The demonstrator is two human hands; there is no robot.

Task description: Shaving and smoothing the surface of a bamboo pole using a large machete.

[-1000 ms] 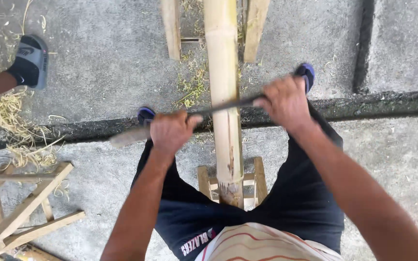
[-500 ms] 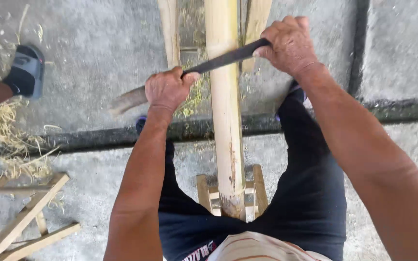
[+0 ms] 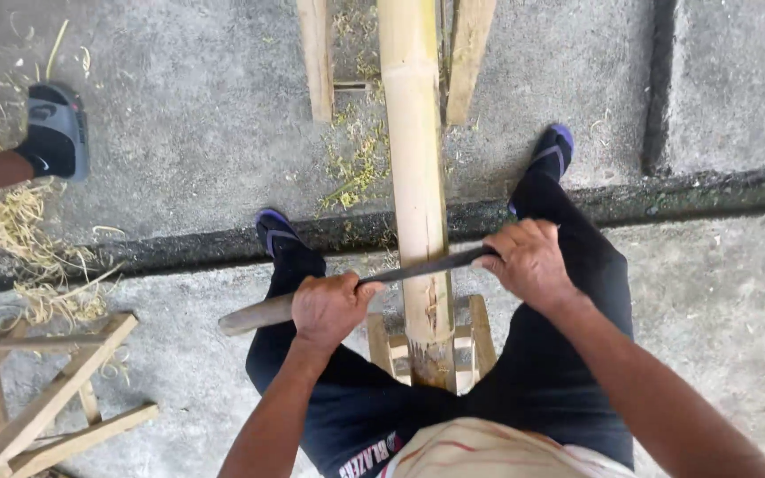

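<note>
A pale bamboo pole [image 3: 413, 150] runs away from me between my legs, resting on a small wooden stand [image 3: 471, 341]. Across it lies a long dark blade [image 3: 418, 268] with a wooden handle [image 3: 254, 314]. My left hand [image 3: 331, 308] grips the handle end left of the pole. My right hand [image 3: 531, 263] holds the blade's far end right of the pole. The blade touches the pole near its close end, just above the stand.
Two wooden slats [image 3: 316, 57] flank the pole farther off. A wooden frame [image 3: 42, 407] lies at lower left. Another person's foot in a dark sandal [image 3: 53, 131] stands at left beside straw-like shavings [image 3: 19, 239]. A dark groove [image 3: 666, 199] crosses the concrete floor.
Both hands have pulled the blade back along the pole toward me, from far up the pole half a second ago to near the stand now.
</note>
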